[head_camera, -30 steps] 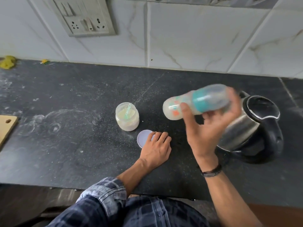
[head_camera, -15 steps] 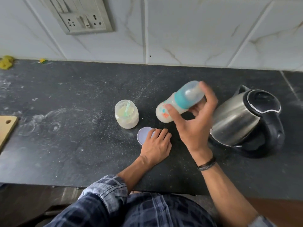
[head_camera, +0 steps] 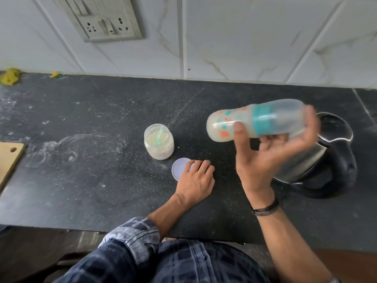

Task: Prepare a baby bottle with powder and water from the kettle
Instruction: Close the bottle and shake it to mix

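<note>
The powder jar [head_camera: 159,145] stands open on the dark counter [head_camera: 81,170], and a green scoop [head_camera: 159,135] leans inside it. To the right of the jar and above the counter, the right hand [head_camera: 269,156] grips the baby bottle [head_camera: 244,123] — the thumb across its printed body, the fingers curled behind the clear cap. The bottle lies almost sideways with its base toward the jar, and there is cloudy liquid inside; this part is a little blurred. Farther right of the jar the steel kettle [head_camera: 330,160] stands, partly hidden behind this hand. Just in front of the jar lies the round lid [head_camera: 180,167]. The left hand [head_camera: 195,178] rests relaxed on the counter and holds nothing — its fingertips cover the lid's edge. Far left of the jar is a wooden board [head_camera: 9,158], and behind the jar, up on the tiled wall, a socket panel [head_camera: 106,19].
</note>
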`<action>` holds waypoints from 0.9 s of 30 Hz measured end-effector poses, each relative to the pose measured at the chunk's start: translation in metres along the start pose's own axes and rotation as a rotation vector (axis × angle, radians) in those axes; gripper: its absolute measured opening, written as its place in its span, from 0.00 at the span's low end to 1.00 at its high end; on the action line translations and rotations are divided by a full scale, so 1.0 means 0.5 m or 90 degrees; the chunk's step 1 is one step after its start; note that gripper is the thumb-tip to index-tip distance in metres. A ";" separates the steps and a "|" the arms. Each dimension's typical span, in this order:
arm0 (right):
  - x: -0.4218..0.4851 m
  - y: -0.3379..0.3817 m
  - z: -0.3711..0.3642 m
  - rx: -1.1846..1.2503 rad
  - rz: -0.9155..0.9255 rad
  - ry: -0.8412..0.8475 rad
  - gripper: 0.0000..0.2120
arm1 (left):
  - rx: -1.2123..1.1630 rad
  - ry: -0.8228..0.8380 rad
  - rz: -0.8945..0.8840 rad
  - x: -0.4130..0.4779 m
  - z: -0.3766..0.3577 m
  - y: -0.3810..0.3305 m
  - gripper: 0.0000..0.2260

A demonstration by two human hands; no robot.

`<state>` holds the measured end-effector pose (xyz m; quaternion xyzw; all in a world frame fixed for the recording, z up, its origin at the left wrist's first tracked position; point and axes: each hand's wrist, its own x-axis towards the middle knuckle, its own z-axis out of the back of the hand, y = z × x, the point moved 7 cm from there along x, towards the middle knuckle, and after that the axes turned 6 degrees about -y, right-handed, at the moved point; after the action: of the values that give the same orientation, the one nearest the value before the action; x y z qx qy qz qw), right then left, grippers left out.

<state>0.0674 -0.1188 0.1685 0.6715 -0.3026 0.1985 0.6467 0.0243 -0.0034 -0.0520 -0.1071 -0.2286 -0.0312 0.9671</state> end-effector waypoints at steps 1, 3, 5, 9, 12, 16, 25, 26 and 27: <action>-0.006 -0.015 -0.010 -0.007 -0.041 0.027 0.41 | -0.002 -0.004 -0.001 -0.002 0.000 0.001 0.12; -0.024 -0.036 -0.020 -0.020 -0.091 0.072 0.40 | -0.010 -0.006 -0.009 -0.002 -0.001 0.000 0.13; -0.019 -0.010 -0.007 0.011 -0.058 0.016 0.42 | -0.009 -0.012 -0.010 -0.002 0.000 -0.001 0.12; 0.001 -0.002 0.001 0.001 -0.016 -0.012 0.42 | 0.003 -0.010 -0.007 0.000 0.001 -0.002 0.12; -0.018 -0.038 -0.007 -0.028 -0.068 0.049 0.40 | -0.009 -0.016 -0.012 -0.002 0.002 -0.002 0.11; 0.000 0.019 0.005 0.004 0.016 -0.043 0.42 | -0.005 -0.004 -0.001 0.000 0.000 -0.001 0.11; -0.012 0.030 0.006 -0.028 0.075 -0.041 0.42 | -0.001 -0.006 -0.002 0.000 0.001 -0.002 0.10; -0.009 0.015 0.002 -0.034 0.059 -0.005 0.41 | -0.001 -0.002 -0.003 -0.001 0.000 -0.002 0.10; -0.010 -0.009 -0.006 -0.026 0.003 0.037 0.39 | -0.003 0.000 -0.004 -0.002 0.001 -0.001 0.11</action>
<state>0.0669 -0.1152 0.1620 0.6513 -0.2893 0.2133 0.6683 0.0232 -0.0039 -0.0518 -0.1086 -0.2292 -0.0348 0.9667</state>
